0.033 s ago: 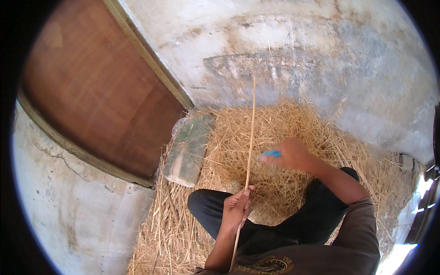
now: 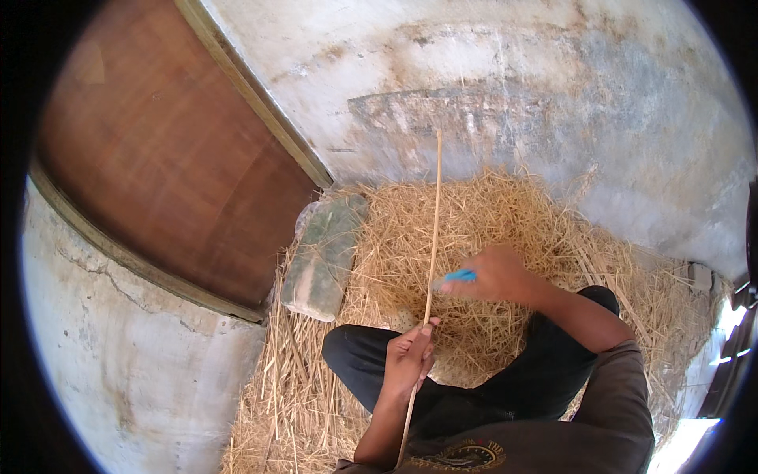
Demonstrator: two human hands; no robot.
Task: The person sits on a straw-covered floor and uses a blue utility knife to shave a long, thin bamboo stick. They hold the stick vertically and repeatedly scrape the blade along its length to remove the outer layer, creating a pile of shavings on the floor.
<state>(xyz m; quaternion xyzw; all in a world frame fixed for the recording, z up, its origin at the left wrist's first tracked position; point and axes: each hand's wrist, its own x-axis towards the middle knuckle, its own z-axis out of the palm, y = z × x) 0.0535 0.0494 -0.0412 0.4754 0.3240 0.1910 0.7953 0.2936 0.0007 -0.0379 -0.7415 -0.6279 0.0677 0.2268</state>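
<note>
A long, thin pale stick [image 2: 435, 213], which looks like bamboo or cane, runs from my lap up towards the wall. My left hand [image 2: 410, 355] is closed round its lower part, thumb along the top. Just above and to the right, my right hand [image 2: 493, 274] is closed on a small blue cutter knife [image 2: 459, 276]. The knife's pale tip meets or nearly meets the stick's right side; blur hides whether they touch. My crossed legs lie under both hands.
Straw shavings [image 2: 505, 213] cover the floor around me. A flat greenish stone block [image 2: 325, 257] lies at the left, beside a brown door panel [image 2: 181, 150] with a wooden frame. A stained plaster wall [image 2: 513, 95] rises ahead. A small grey block [image 2: 699, 276] sits at the far right.
My right hand and the cutter knife have shifted slightly down and left, bringing the tip to the stick. My left hand and the stick have hardly moved.
</note>
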